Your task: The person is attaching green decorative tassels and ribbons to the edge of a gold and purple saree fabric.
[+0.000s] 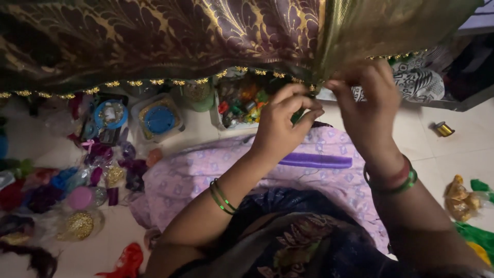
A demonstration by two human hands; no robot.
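A large brown and gold patterned cloth (154,36) hangs across the whole top of the view, its lower hem trimmed with a row of small gold beads (134,82). Below it, over the person's lap, lies a lilac flowered cushion (216,172) with a purple band (315,160) across it, resting on the pale tiled floor (453,154).

Both hands meet at the hem of the cloth, right of centre. The left hand (282,123) is curled, its thumb and fingers pinched together just below the beaded edge; what they grip is too small and dark to tell. The right hand (368,98) is also closed in a pinch, its fingertips on the hem where the cloth gathers into a fold. Green bangles sit on the left wrist (221,197), and green and red ones on the right wrist (393,180).

On the floor to the left lie scattered craft supplies: a clear round box with a blue lid (158,118), a clear tub of mixed coloured pieces (239,103), purple and pink thread bundles (98,159) and a gold glittery ball (80,225). A small gold thread spool (442,128) lies well apart on the right.
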